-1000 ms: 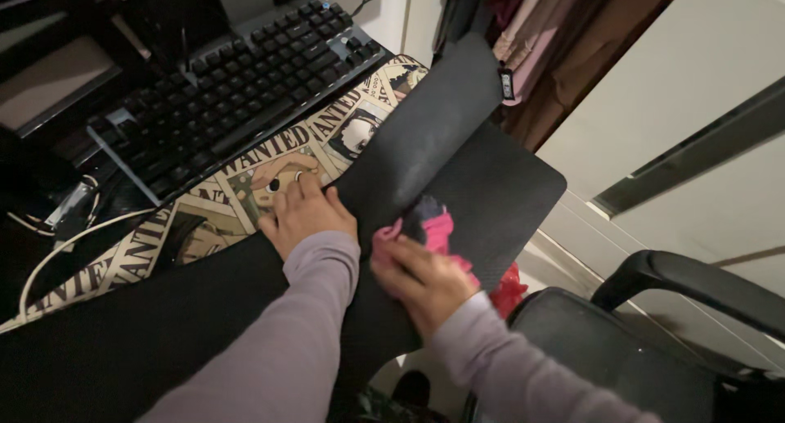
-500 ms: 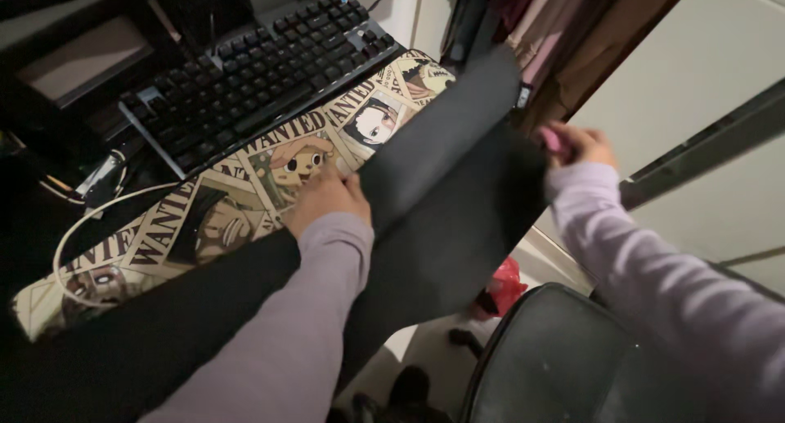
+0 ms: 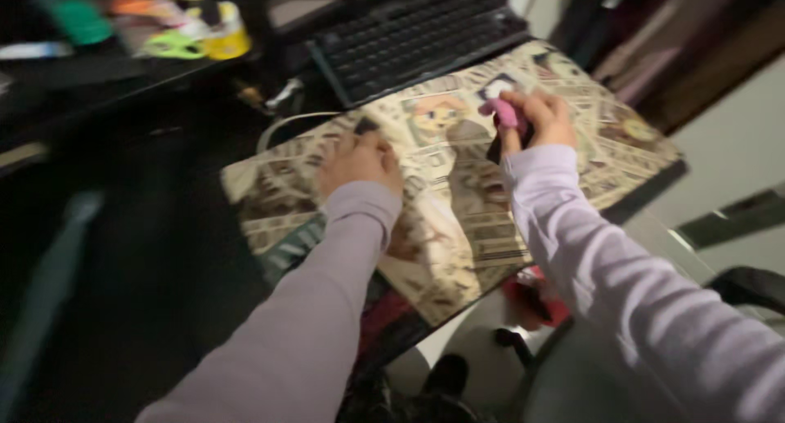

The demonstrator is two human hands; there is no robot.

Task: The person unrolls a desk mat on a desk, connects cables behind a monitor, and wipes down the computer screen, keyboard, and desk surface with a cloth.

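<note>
A large desk mat [image 3: 621,153] printed with cartoon posters lies flat across the desk, its printed face up. My left hand [image 3: 360,161] rests palm down on the mat's left part, fingers spread. My right hand [image 3: 536,116] is over the mat's middle, closed around a bunched pink cloth [image 3: 500,111]. Both arms wear pale lilac sleeves. The frame is blurred by motion.
A black keyboard [image 3: 417,39] sits beyond the mat at the back. A white cable [image 3: 282,125] curls at the mat's far left edge. Colourful clutter [image 3: 188,31] lies at the back left. A black chair [image 3: 752,288] stands at lower right, something red [image 3: 531,296] on the floor.
The mat, folded over with its black underside showing, now lies flat with the print up. My right hand came back from the right with the pink cloth onto the mat. The view swung left.
</note>
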